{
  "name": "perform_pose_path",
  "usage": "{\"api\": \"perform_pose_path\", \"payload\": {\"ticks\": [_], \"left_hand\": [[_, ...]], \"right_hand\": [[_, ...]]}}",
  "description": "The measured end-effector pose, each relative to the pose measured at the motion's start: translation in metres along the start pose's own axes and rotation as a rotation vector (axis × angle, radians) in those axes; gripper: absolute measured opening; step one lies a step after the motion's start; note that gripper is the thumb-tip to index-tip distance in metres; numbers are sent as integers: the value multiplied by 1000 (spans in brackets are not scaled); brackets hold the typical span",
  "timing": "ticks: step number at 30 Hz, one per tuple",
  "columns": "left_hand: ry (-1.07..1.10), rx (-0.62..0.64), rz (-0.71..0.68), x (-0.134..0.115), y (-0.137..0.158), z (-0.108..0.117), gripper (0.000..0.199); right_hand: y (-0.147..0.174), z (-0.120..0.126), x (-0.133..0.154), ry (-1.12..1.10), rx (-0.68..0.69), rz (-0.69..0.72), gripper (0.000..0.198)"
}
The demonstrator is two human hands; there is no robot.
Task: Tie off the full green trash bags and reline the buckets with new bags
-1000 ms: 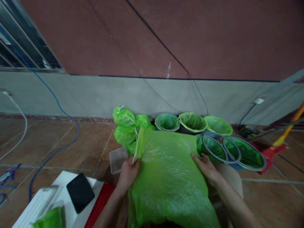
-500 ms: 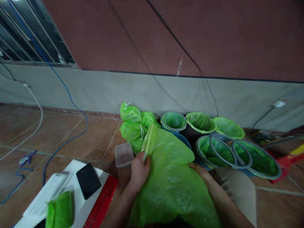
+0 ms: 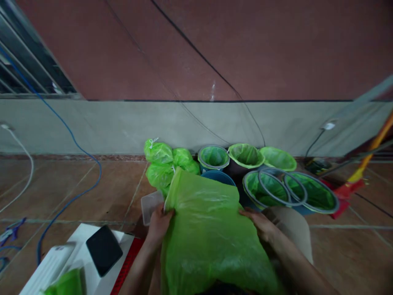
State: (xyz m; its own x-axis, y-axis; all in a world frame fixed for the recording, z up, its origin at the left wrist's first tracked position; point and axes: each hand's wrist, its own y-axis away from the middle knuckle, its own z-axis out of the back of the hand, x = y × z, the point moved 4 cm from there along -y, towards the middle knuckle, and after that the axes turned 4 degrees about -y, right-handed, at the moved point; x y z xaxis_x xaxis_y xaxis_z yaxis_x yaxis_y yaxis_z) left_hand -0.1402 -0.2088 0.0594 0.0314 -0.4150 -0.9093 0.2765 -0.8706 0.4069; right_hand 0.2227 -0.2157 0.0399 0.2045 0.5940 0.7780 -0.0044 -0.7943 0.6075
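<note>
A large green plastic bag [image 3: 208,229] is stretched upright in front of me, its top edge level with the bins behind. My left hand [image 3: 160,223] pinches its left edge, and my right hand [image 3: 258,221] grips the right edge, fingertips partly behind the plastic. Just beyond the bag stands a blue bin [image 3: 218,177], mostly hidden by it. Several tied green bags [image 3: 159,153] are heaped against the wall, behind and left of the bag. Beside my left hand lies a clear plastic container [image 3: 151,205].
Bins lined with green bags [image 3: 245,155] line the wall; loose grey rings [image 3: 282,186] rest across two nearer ones. A red-and-yellow broom [image 3: 348,188] is at right. At lower left, a white box [image 3: 76,246] carries a black phone [image 3: 104,250]. A blue cable [image 3: 72,200] crosses the floor.
The bag has gone from bunched and slanting to spread flatter and wider between my hands. Its upper left corner has dropped a little. My view has turned slightly right.
</note>
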Motion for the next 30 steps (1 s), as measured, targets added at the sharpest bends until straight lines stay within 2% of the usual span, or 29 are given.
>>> {"api": "perform_pose_path", "payload": {"ticks": [2,4,9,13,15,20,22,24,27,30], "left_hand": [[31,-4,0,-6,5,2,40],[133,20,20,-14,11,3,43],[392,46,61,-42,13,15,49],[427,43,-56,-75,4,21,56],[426,50,-141,-91,3,20,63],[428,100,-247,-119,2,21,70],[399,94,-279,-126,-1,25,64],[310,80,-326,-132,-3,30,54],[54,58,-429,-145,-5,37,45],[-242,22,-629,-162,-2,42,40]], "right_hand": [[5,10,7,-66,-81,33,41],[11,15,19,-79,-101,78,49],[17,23,60,-106,-100,261,36],[20,30,92,-243,-208,369,34],[27,29,108,-271,-181,416,39],[55,24,143,-143,32,546,67],[61,27,151,-48,57,603,68],[62,30,155,53,61,632,60],[59,34,156,213,87,623,51],[56,37,157,335,85,615,52]]}}
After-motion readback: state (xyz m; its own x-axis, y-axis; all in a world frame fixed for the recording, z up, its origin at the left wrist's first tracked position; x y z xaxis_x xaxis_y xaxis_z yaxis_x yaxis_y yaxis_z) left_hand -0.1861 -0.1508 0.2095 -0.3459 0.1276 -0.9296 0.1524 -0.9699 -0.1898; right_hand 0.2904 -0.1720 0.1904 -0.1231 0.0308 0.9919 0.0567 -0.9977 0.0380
